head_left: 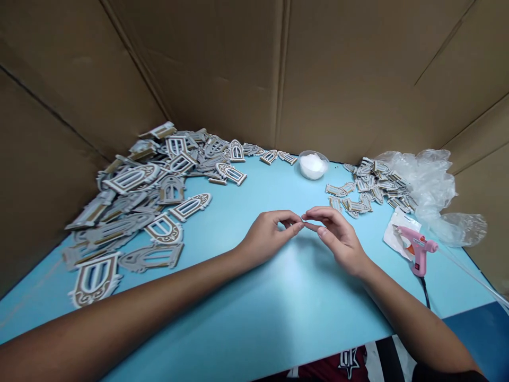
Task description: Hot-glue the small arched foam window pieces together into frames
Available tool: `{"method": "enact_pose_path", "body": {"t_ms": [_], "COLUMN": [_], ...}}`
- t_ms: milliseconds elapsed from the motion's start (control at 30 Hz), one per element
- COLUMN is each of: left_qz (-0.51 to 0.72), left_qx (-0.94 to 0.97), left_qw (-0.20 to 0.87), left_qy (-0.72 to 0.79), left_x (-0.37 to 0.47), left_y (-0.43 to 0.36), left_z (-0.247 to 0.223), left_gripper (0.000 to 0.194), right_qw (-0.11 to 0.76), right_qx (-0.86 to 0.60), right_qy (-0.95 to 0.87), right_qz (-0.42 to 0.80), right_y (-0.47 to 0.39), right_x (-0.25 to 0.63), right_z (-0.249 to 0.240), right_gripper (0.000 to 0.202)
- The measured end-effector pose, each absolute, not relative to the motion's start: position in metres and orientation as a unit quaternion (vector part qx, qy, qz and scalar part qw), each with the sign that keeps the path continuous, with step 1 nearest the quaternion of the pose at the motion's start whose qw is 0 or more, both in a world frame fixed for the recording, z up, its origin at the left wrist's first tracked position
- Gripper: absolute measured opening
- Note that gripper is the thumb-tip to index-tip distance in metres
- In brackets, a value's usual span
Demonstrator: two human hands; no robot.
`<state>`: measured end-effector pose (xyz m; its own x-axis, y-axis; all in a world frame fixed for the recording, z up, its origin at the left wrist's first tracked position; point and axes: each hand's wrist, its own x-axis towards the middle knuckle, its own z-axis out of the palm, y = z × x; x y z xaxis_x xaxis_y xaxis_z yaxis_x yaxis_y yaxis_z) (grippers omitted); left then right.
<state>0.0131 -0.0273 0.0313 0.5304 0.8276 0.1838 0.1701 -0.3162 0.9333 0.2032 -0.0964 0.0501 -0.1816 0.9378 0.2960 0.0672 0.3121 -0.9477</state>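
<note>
Over the middle of the light blue table, my left hand is closed in a pinch, thumb against fingertip. Whatever it may hold is too small to make out. My right hand meets it from the other side, its index fingertip at the left fingertips. The right fingers are loosely curved, with the thumb apart from them and nothing visible in between. Closest beyond the hands are a clear bowl of white material and some small grey arched window pieces.
A tall heap of larger arched window pieces fills the left side. At the right lie a small heap of pieces, crumpled clear plastic bags, a white packet and a pink glue gun with a cord. Cardboard walls enclose the table.
</note>
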Motion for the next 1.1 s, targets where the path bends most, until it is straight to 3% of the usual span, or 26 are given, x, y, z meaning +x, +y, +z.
{"method": "enact_pose_path", "body": {"t_ms": [233, 400, 467, 700, 1100], "left_qz": [0.344, 0.328, 0.314, 0.312, 0.29], "left_qx": [0.734, 0.729, 0.74, 0.768, 0.786], "left_qw": [0.471, 0.47, 0.456, 0.431, 0.419], "left_qy": [0.346, 0.373, 0.382, 0.357, 0.35], "left_x": [0.011, 0.009, 0.009, 0.009, 0.01], "left_y": [-0.022, -0.013, -0.011, -0.01, -0.013], "left_z": [0.026, 0.018, 0.017, 0.014, 0.013], "left_gripper": [0.027, 0.027, 0.033, 0.04, 0.031], "right_qw": [0.497, 0.319, 0.288, 0.159, 0.138], "right_qx": [-0.407, -0.578, -0.634, -0.747, -0.782], "right_qy": [-0.635, -0.731, -0.708, -0.64, -0.608], "right_qz": [0.429, 0.174, 0.117, 0.082, 0.024], "right_y": [-0.095, -0.078, -0.069, -0.056, -0.048], "right_x": [0.202, 0.245, 0.276, 0.338, 0.32], "right_z": [0.046, 0.056, 0.063, 0.059, 0.05], "right_gripper": [0.025, 0.025, 0.018, 0.043, 0.048]}}
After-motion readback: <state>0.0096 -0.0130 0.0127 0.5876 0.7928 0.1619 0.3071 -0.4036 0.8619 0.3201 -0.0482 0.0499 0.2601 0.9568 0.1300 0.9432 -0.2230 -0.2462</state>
